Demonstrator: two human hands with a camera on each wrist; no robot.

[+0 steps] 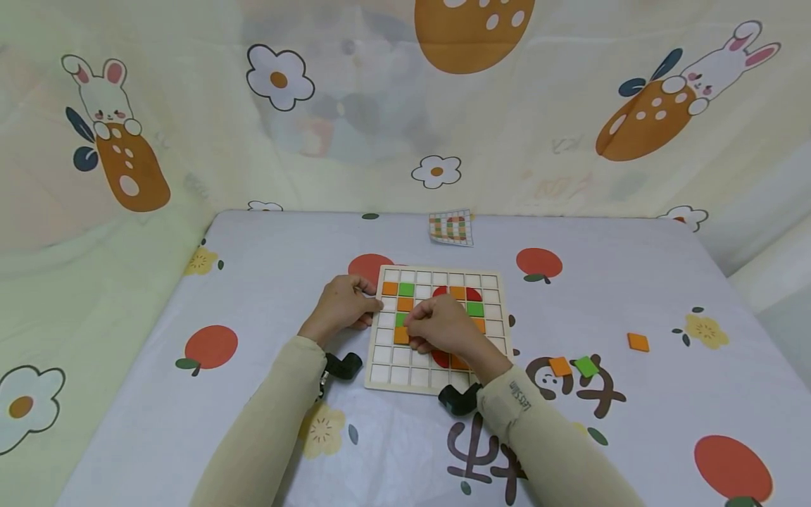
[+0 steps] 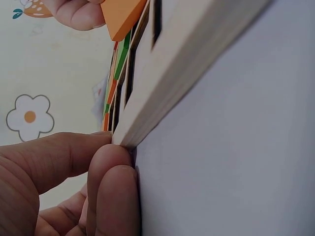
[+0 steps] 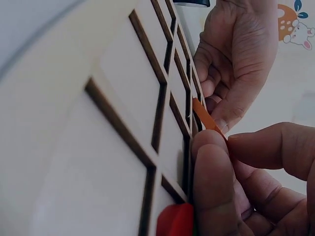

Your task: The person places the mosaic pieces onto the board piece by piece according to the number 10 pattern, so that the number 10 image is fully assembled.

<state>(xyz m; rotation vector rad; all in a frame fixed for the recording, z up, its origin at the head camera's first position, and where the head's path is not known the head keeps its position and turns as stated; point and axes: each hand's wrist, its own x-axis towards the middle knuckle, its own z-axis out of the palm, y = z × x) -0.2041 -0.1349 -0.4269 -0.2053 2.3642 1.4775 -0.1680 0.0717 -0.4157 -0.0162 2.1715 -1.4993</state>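
A wooden grid board (image 1: 400, 357) lies on the table, some cells filled with orange, green and red pieces. My left hand (image 1: 342, 304) pinches the board's left edge; in the left wrist view the fingertips (image 2: 113, 157) meet at the wooden rim. Over the left part of the grid, my right hand (image 1: 446, 325) holds an orange square tile (image 3: 209, 117) between thumb and fingers. That tile is tilted, one side close to the board. The right hand covers several middle cells.
Right of the board lie an orange tile (image 1: 560, 366), a green tile (image 1: 586, 367) and, farther off, another orange tile (image 1: 638, 342). A small printed pattern card (image 1: 451, 228) lies behind the board. Patterned cloth walls stand at the back and sides.
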